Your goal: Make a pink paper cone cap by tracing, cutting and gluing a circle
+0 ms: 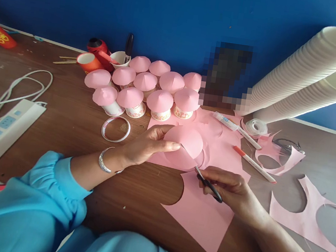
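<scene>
Between the thumb and fingers of my left hand point(146, 146) is a pink paper circle point(189, 139) with a straight slit running in from its lower right edge. My right hand point(225, 186) is closed around scissors point(211, 187) with dark handles, their tips close to the circle's lower edge by the slit. Under both hands lie pink paper sheets point(204, 227), one with a curved cut-out in its side. Beyond my left hand stand several paper cups point(159, 114) topped with pink paper cones point(160, 99).
Tall stacks of white cups point(300, 73) lean at the right, near a tape roll point(257, 127), markers point(256, 164) and pink scraps point(306, 212). A white ring point(103, 127) lies left of the hands. A power strip point(7, 130) with cables sits far left.
</scene>
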Available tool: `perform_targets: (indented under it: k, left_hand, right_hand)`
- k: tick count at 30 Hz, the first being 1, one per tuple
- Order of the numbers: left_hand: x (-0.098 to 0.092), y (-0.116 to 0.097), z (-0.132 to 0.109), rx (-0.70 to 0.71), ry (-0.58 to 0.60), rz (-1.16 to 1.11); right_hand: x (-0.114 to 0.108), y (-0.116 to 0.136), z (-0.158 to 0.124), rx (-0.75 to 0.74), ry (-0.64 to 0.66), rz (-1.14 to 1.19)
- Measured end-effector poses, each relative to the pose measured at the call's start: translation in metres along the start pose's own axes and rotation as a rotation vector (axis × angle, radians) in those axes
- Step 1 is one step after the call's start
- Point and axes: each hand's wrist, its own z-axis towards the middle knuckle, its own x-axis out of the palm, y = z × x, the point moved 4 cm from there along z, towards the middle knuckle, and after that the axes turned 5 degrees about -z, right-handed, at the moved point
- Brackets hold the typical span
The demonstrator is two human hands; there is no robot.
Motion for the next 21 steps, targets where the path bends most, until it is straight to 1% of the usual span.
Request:
perform_targets:
  k: [3,10,16,21]
  left_hand:
    - [0.0003,0.0003,-0.0001,-0.002,0.002,-0.010]
    - [-0.0025,0.0030,0.0000,-0.018,-0.050,0.001]
    - [-0.0017,0.0022,0.0006,-0.029,-0.040,0.000]
    - [-0.0021,0.0011,0.0006,-0.021,-0.039,-0.013]
  right_hand:
    - [0.0005,0.0016,0.0004,0.000,-0.002,-0.009]
    - [0.0002,0.0014,0.0000,-0.009,-0.005,-0.048]
    - [-0.0008,-0.0020,0.0012,-0.017,-0.020,-0.075]
    - [-0.0030,0.0002,0.0030,-0.051,-0.035,-0.072]
